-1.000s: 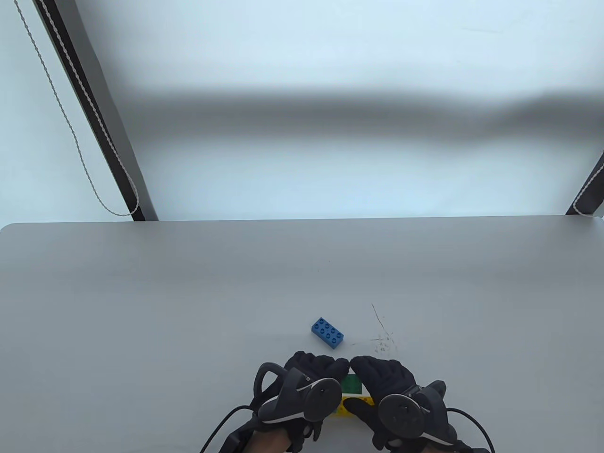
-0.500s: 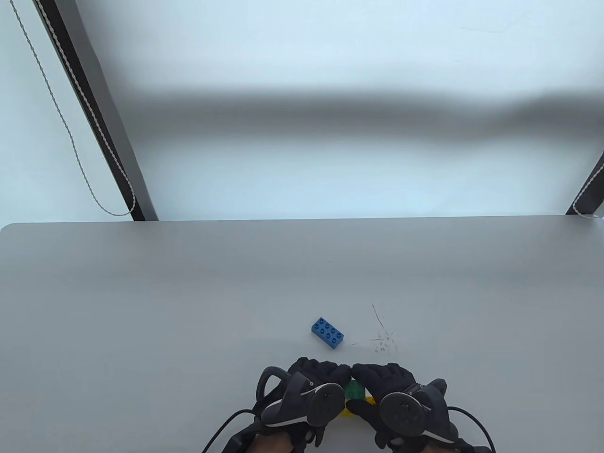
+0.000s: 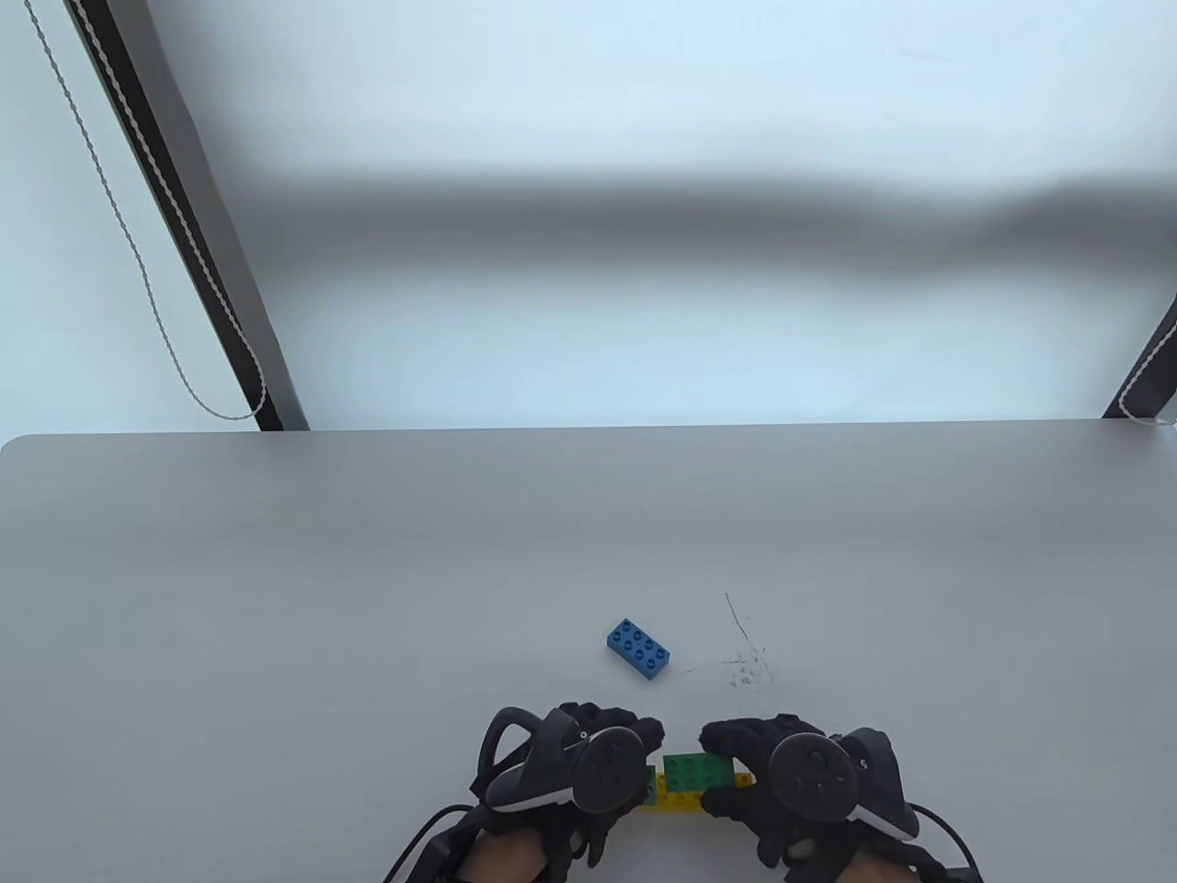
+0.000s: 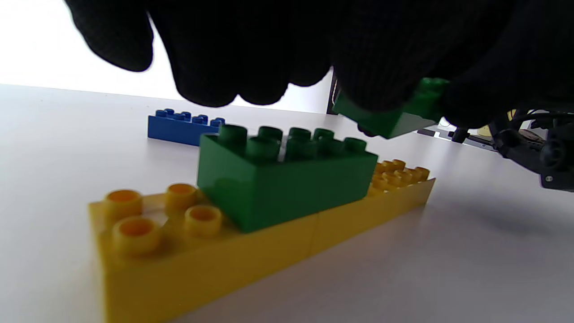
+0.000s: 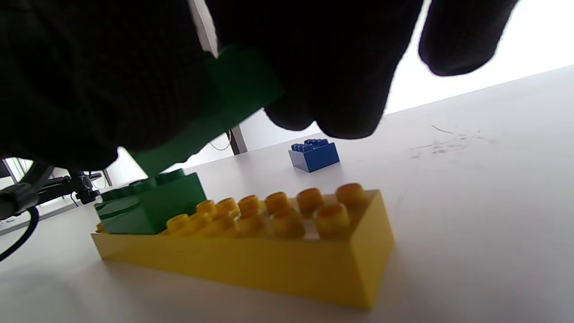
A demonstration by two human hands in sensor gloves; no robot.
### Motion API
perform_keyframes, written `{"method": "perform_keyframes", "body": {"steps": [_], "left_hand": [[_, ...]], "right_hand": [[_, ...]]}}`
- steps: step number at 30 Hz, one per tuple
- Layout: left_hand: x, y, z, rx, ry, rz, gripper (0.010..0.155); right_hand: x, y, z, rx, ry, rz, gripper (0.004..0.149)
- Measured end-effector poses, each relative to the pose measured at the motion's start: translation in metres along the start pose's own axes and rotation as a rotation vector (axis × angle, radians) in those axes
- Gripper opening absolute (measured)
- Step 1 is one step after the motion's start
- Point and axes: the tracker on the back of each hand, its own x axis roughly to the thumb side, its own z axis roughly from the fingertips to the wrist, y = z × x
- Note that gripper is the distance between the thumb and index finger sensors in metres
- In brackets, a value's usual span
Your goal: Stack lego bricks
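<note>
A row of yellow bricks (image 3: 676,803) lies on the table near the front edge; it also shows in the left wrist view (image 4: 215,264) and the right wrist view (image 5: 269,260). One green brick (image 4: 287,188) sits pressed on the row (image 5: 152,206). My right hand (image 3: 726,750) pinches a second green brick (image 3: 690,771) and holds it tilted just above the row (image 4: 399,119) (image 5: 233,89). My left hand (image 3: 634,750) hovers at the row's left end and holds nothing. A blue brick (image 3: 637,647) lies loose beyond them (image 4: 179,128) (image 5: 314,157).
Faint scratch marks (image 3: 745,667) lie right of the blue brick. The grey table's far edge (image 3: 588,432) runs across mid-view. A dark post with a hanging cord (image 3: 184,230) stands behind the table at left.
The hands were pressed together over the bricks. They have drawn apart and a little toward the front edge, and the green brick now shows between them. The blue brick has not moved.
</note>
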Motion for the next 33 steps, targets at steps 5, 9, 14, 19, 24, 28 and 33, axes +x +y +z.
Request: {"method": "perform_keyframes", "body": {"steps": [5, 9, 14, 19, 24, 28, 33], "left_hand": [[-0.003, -0.009, -0.003, -0.063, 0.000, -0.006, 0.062], [-0.003, -0.015, -0.005, -0.101, -0.007, 0.004, 0.060], [-0.003, -0.016, -0.006, -0.098, -0.007, 0.022, 0.060], [-0.003, -0.016, -0.006, -0.089, -0.015, 0.038, 0.062], [0.000, -0.017, -0.008, -0.106, -0.024, 0.043, 0.059], [0.003, -0.016, -0.011, -0.140, -0.011, 0.035, 0.059], [0.007, -0.016, -0.014, -0.178, 0.018, 0.024, 0.059]], "right_hand": [[-0.004, 0.007, -0.003, 0.051, 0.017, -0.042, 0.065], [-0.008, 0.014, -0.006, 0.082, 0.036, -0.069, 0.065], [-0.014, 0.025, -0.008, 0.133, 0.063, -0.094, 0.065], [-0.013, 0.027, -0.008, 0.128, 0.068, -0.077, 0.064], [-0.012, 0.027, -0.008, 0.126, 0.078, -0.075, 0.064], [-0.012, 0.027, -0.009, 0.131, 0.081, -0.064, 0.065], [-0.008, 0.028, -0.011, 0.144, 0.084, -0.017, 0.065]]}}
